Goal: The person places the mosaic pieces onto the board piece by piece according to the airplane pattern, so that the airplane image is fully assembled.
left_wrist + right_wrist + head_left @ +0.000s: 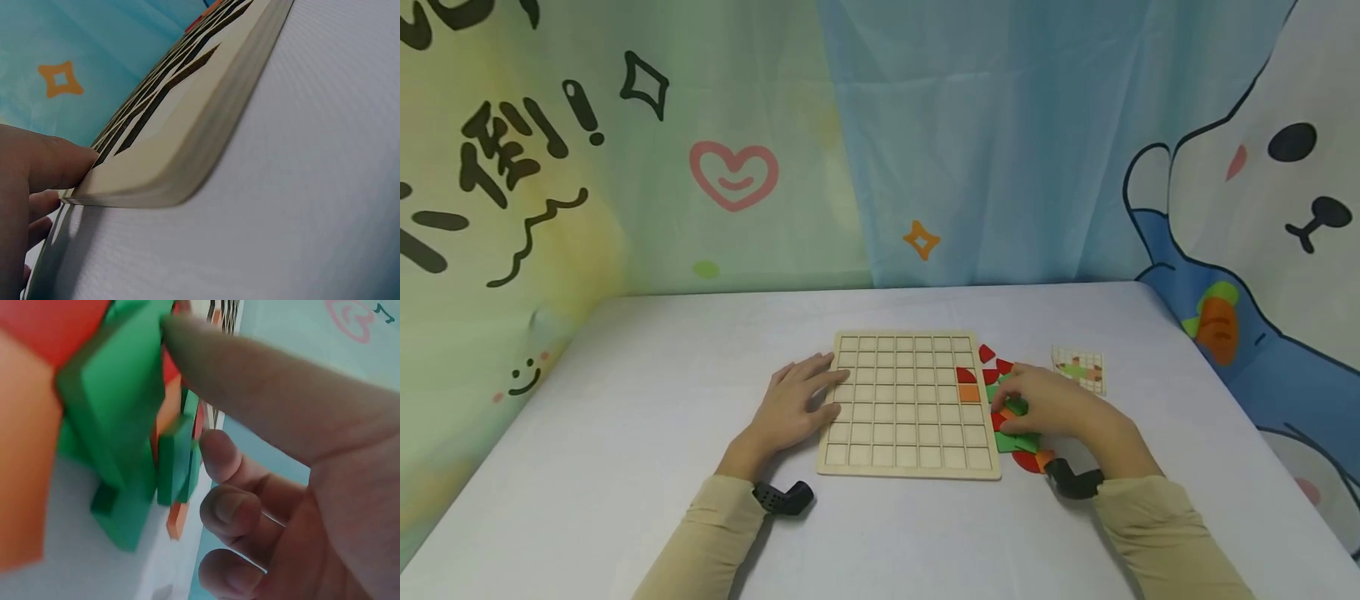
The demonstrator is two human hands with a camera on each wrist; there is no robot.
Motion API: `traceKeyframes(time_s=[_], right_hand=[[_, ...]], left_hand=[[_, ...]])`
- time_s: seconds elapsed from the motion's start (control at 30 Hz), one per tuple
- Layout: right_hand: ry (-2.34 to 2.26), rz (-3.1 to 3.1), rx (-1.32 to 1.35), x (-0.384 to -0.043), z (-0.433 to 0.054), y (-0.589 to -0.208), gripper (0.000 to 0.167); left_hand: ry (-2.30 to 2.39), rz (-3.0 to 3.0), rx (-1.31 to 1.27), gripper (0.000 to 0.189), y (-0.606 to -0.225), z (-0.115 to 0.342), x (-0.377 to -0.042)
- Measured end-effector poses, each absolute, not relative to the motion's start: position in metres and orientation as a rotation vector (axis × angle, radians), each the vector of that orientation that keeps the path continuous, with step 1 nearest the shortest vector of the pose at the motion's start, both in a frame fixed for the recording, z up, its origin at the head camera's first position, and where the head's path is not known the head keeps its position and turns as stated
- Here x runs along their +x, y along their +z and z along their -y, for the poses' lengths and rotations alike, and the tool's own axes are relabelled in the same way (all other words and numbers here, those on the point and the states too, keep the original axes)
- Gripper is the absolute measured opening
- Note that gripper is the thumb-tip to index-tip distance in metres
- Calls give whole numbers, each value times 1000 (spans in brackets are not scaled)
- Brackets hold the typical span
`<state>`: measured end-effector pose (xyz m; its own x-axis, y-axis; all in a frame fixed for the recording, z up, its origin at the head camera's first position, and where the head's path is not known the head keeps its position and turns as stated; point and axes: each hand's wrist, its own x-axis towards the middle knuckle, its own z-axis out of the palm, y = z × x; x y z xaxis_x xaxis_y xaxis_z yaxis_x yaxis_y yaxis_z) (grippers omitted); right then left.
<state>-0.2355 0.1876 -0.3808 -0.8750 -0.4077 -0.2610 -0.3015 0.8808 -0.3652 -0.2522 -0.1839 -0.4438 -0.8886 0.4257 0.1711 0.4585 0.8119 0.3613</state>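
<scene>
Board [895, 417] on worktop [910, 542]: only a red piece [966, 376] and orange piece [969, 392] set, other cells bare. Left grip [793, 404] spread on its left edge; right grip [1052, 400] part-open at loose pieces [1017, 442] alongside, nothing clearly held

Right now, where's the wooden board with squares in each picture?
Head: the wooden board lies in the middle, slightly low.
Left wrist: the board slants from lower left up to the top edge.
Right wrist: only a thin strip of it, top middle.
Shared landmark: the bluish curtain behind.
</scene>
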Motion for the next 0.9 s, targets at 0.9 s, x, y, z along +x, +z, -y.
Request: traceKeyframes(time_s=[0.9], right_hand=[[-570, -2596, -465, -228, -185, -379, 16]], left_hand=[[-612, 2926, -703, 51, -443, 183, -252]])
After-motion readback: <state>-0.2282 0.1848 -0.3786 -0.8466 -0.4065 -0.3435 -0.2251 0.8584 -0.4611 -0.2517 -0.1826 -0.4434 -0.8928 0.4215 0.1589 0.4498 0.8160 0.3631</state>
